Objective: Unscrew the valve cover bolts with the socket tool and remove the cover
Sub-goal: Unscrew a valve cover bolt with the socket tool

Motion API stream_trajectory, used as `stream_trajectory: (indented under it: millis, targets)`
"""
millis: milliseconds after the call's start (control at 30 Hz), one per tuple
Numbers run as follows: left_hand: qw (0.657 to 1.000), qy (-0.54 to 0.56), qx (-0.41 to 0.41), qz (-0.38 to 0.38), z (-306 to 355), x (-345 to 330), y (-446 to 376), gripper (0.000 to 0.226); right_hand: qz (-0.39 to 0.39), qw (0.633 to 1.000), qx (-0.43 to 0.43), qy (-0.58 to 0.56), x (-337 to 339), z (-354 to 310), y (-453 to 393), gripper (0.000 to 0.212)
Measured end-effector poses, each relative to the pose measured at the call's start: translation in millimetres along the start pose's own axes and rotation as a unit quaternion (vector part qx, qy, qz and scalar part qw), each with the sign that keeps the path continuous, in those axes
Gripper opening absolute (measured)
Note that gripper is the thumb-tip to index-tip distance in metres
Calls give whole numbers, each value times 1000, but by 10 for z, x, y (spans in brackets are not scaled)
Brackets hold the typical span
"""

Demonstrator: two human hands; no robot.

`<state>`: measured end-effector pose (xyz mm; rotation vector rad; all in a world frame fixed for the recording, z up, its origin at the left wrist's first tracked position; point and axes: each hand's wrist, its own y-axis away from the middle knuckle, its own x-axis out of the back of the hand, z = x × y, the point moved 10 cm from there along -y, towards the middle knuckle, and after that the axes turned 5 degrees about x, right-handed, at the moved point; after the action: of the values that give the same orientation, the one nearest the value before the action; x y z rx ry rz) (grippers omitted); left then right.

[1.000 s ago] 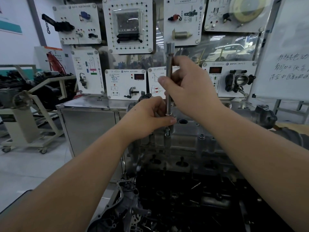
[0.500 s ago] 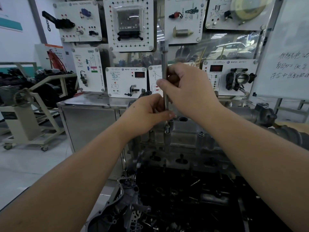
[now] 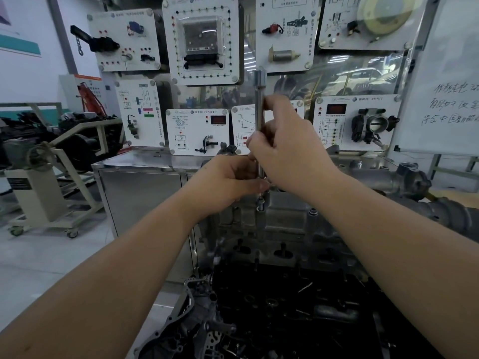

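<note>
Upright between both hands stood the socket tool [image 3: 259, 107], a long steel shaft with a wider socket end at its top, rising above the right hand [image 3: 287, 149]. That hand had its fingers and thumb curled round the middle of the shaft. Just below it, the left hand [image 3: 228, 181] pinched the shaft's lower part, thumb and fingertips closed on the metal, the two hands touching or nearly so. Directly beneath the left hand's pinch, the tool's lower tip met a bolt [image 3: 260, 203] standing on the far upper edge of the grey valve cover [image 3: 285, 224]; whether the tip was seated on the bolt head could not be told. The cover sat on the engine, spreading out below and to either side of the hands, with another bolt head visible to the right of the grip. Nearer the person than the grip lay dark engine parts [image 3: 285, 307]. Behind the tool hung white training panels [image 3: 199, 40], and off to the right of the hands a whiteboard [image 3: 445, 99] with handwriting.
</note>
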<state>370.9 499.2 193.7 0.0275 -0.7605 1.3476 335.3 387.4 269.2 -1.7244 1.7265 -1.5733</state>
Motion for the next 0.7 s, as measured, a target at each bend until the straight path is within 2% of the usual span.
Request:
stream_trajectory:
  millis: [100, 200, 300, 333, 433, 533, 600, 700]
  targets:
    - [1000, -11, -14, 13, 34, -7, -18, 56, 8, 1000, 0, 5, 9, -3, 18, 33]
    - [999, -24, -22, 25, 39, 8, -10, 37, 21, 1000, 9, 14, 42, -29, 35, 18]
    - [1000, -12, -18, 7, 54, -14, 25, 9, 0, 998, 10, 64, 33, -25, 8, 20]
    - [1000, -2, -17, 2, 51, -15, 31, 6, -10, 998, 4, 65, 20, -9, 3, 21]
    - [1000, 0, -12, 9, 40, 24, 36, 10, -12, 999, -2, 38, 5, 11, 31, 17]
    - [999, -32, -14, 17, 64, 12, 24, 41, -2, 1000, -2, 28, -6, 23, 61, 16]
    - [999, -42, -17, 24, 90, 11, 21, 52, 19, 999, 1, 35, 35, 19, 61, 18]
    - [998, -48, -12, 38, 50, 38, 6, 33, 26, 998, -3, 56, 93, 30, 44, 20]
